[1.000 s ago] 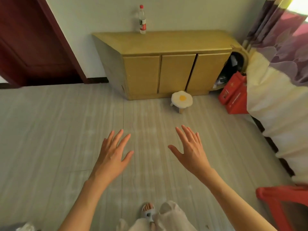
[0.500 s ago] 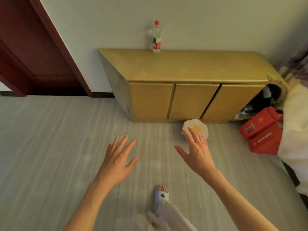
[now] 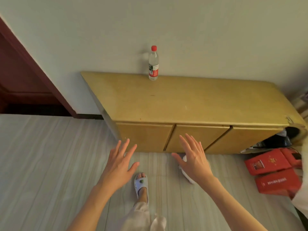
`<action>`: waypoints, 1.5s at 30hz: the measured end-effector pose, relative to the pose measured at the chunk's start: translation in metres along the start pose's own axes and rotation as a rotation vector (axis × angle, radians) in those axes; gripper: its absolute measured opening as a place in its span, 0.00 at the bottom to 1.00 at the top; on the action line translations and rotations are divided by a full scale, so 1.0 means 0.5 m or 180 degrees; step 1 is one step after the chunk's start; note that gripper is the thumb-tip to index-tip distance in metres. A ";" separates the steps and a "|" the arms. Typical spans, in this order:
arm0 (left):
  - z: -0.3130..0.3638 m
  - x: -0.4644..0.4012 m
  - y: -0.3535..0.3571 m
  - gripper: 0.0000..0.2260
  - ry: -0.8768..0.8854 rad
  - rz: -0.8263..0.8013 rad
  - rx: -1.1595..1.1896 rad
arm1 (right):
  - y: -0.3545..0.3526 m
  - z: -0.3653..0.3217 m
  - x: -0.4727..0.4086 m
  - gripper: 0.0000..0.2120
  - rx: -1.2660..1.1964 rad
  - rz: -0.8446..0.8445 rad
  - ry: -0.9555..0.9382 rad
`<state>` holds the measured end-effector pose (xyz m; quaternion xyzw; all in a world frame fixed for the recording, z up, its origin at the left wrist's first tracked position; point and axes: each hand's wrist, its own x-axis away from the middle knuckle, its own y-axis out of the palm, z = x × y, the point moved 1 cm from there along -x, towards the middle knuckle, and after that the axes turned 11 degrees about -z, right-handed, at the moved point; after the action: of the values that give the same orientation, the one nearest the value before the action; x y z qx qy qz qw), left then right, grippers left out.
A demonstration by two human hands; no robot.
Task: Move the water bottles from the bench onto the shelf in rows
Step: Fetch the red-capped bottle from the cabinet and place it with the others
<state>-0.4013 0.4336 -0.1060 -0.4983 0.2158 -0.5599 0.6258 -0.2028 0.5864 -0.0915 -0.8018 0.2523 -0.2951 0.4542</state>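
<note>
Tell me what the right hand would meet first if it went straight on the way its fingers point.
Probably the cabinet: the right hand is open and empty, its fingers pointing at the middle door. Depth is unclear in this single view.

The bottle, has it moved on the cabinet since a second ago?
No. The bottle stands at the same spot by the wall on the cabinet; only the camera came closer.

The bottle (image 3: 153, 64) is clear glossy plastic with a paper-like label. Under it, the cabinet (image 3: 183, 104) top looks matt, scuffed wood.
</note>
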 end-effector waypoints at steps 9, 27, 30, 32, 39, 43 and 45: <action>-0.095 -0.397 -0.127 0.27 -0.0152 -0.0461 -0.0061 | -0.075 -0.009 -0.390 0.30 -0.0297 -0.0266 0.0197; -0.244 -0.858 -0.073 0.44 -0.1319 -0.1608 0.0059 | -0.128 0.041 -1.128 0.38 -0.1908 -0.0161 0.0398; -0.244 -0.861 -0.069 0.44 -0.1384 -0.1609 0.0088 | -0.122 0.041 -1.163 0.33 -0.2170 0.0061 0.0299; -0.244 -0.862 -0.070 0.44 -0.1391 -0.1608 0.0114 | -0.122 0.040 -1.170 0.30 -0.2299 0.0128 0.0303; -0.252 -0.867 -0.080 0.43 -0.1362 -0.1733 0.0074 | -0.132 0.052 -1.111 0.29 -0.2697 0.0231 0.0466; -0.253 -0.879 -0.102 0.39 -0.1299 -0.1805 0.0066 | -0.140 0.063 -1.007 0.29 -0.2607 0.0335 0.0617; -0.261 -0.887 -0.113 0.36 -0.1236 -0.1893 0.0129 | -0.148 0.066 -0.943 0.28 -0.2596 0.0413 0.0661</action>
<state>-0.6607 0.7967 -0.2383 -0.6239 -0.0729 -0.6167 0.4746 -0.4990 0.9565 -0.1554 -0.8643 0.4426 -0.2213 0.0897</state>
